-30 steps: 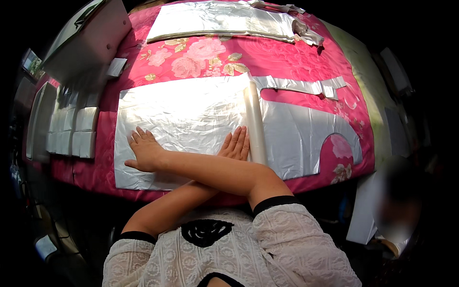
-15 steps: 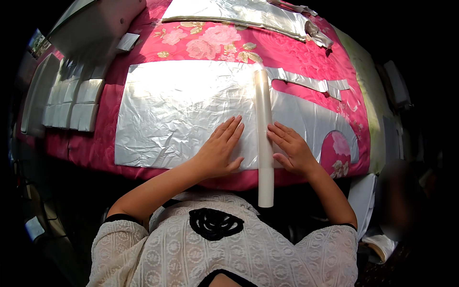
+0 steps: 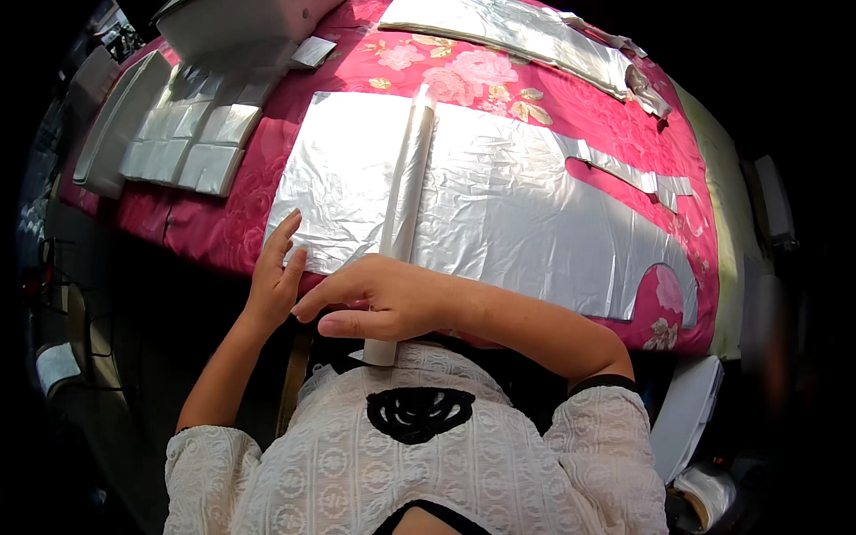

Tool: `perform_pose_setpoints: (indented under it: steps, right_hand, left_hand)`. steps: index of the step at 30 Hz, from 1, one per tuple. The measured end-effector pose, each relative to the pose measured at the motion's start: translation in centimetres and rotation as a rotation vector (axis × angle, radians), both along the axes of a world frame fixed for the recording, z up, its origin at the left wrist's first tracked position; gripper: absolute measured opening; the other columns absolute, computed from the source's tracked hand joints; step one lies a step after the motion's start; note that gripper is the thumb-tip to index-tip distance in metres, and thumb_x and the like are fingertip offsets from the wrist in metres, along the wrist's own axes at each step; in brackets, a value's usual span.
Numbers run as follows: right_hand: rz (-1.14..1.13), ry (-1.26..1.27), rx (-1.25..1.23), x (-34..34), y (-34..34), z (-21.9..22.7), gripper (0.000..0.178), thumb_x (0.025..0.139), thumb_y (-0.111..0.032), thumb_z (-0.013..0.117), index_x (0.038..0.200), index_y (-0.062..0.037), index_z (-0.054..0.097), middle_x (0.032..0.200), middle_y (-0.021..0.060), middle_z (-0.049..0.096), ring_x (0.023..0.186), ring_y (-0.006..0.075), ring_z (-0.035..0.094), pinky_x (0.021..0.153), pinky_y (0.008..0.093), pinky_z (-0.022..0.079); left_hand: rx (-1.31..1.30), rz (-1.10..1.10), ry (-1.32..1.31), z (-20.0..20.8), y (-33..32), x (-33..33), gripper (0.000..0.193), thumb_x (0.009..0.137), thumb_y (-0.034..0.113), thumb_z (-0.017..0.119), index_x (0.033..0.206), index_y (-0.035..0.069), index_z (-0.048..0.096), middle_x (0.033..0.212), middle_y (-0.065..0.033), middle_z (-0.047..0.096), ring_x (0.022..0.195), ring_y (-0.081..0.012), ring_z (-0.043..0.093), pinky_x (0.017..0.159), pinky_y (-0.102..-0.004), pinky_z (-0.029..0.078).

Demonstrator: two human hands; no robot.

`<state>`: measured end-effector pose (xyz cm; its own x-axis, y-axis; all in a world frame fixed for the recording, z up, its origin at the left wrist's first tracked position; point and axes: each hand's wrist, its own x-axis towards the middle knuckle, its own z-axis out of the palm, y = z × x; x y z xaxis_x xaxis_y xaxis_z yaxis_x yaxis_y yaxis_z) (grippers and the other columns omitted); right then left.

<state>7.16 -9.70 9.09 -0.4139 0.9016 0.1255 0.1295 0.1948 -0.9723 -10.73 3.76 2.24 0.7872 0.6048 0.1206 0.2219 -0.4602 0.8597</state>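
A flat, silvery plastic vest-type bag (image 3: 508, 196), its cut handle loops toward the right, lies spread and wrinkled. Across it stands a long whitish roll (image 3: 407, 183), slightly slanted, whose near end sticks out past the table edge toward my body. My right hand (image 3: 379, 294) is over the lower part of this roll, fingers stretched loosely leftward and thumb apart. Whether its palm touches the roll is hidden. At the bag's lower left corner is my left hand (image 3: 283, 272), open, fingers pointing up and thumb apart, nothing in it.
Packed stacks of small clear-wrapped bundles (image 3: 214, 169) sit at the left, beside a white box (image 3: 232, 22). Another pile of silvery bags (image 3: 508, 31) lies at the far side. All rest on a pink floral cloth (image 3: 615, 98). White sheets (image 3: 687, 419) hang low at the right.
The roll has moved leftward over the bag. My left hand has shifted to the bag's left corner, and my right hand has crossed left over the roll. The view has shifted too.
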Motion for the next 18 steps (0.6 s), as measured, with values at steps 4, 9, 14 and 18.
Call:
perform_pose_setpoints:
  steps: [4, 9, 14, 18]
  right_hand:
    - [-0.438, -0.668, 0.491, 4.2, 3.6, -5.2, 0.041, 0.084, -0.033, 0.055, 0.112, -0.0045, 0.058, 0.116, 0.0125, 0.057, 0.114, 0.029, 0.049, 0.098, 0.0398, 0.036]
    - [-0.378, -0.812, 0.603, 2.2, 9.7, -8.9, 0.044, 0.085, -0.04, 0.051, 0.114, -0.0072, 0.058, 0.125, 0.0103, 0.052, 0.127, 0.0284, 0.035, 0.108, 0.044, 0.021]
    - [-0.719, -0.712, 0.482, -3.6, 13.3, -10.1, 0.05, 0.083, -0.025, 0.051, 0.128, -0.0033, 0.044, 0.133, 0.0199, 0.04, 0.132, 0.0329, 0.025, 0.109, 0.0441, 0.015]
    - [-1.169, -0.382, 0.181, -5.6, 13.9, -10.0, 0.076, 0.078, -0.019, 0.058, 0.137, 0.0022, 0.015, 0.134, 0.0293, 0.03, 0.13, 0.0345, 0.028, 0.106, 0.04, 0.025]
  left_hand:
    - [-0.06, 0.062, 0.01, 0.1, -1.2, -3.0, 0.041, 0.09, 0.014, 0.048, 0.128, -0.001, 0.041, 0.125, -0.0158, 0.046, 0.113, -0.0253, 0.048, 0.094, -0.0337, 0.038]
    - [0.021, 0.147, 0.223, 1.2, -3.3, -3.9, 0.048, 0.083, 0.017, 0.059, 0.122, -0.004, 0.041, 0.103, -0.0151, 0.05, 0.088, -0.0236, 0.053, 0.081, -0.0321, 0.045]
    - [0.022, 0.217, 0.375, 0.7, -3.6, -3.5, 0.064, 0.071, 0.021, 0.073, 0.121, -0.002, 0.039, 0.109, -0.015, 0.052, 0.1, -0.022, 0.054, 0.085, -0.0316, 0.044]
    - [-0.662, 0.169, 0.103, 0.7, -2.8, -4.1, 0.065, 0.071, 0.02, 0.074, 0.121, -0.001, 0.039, 0.109, -0.0146, 0.056, 0.093, -0.0194, 0.059, 0.082, -0.0306, 0.048]
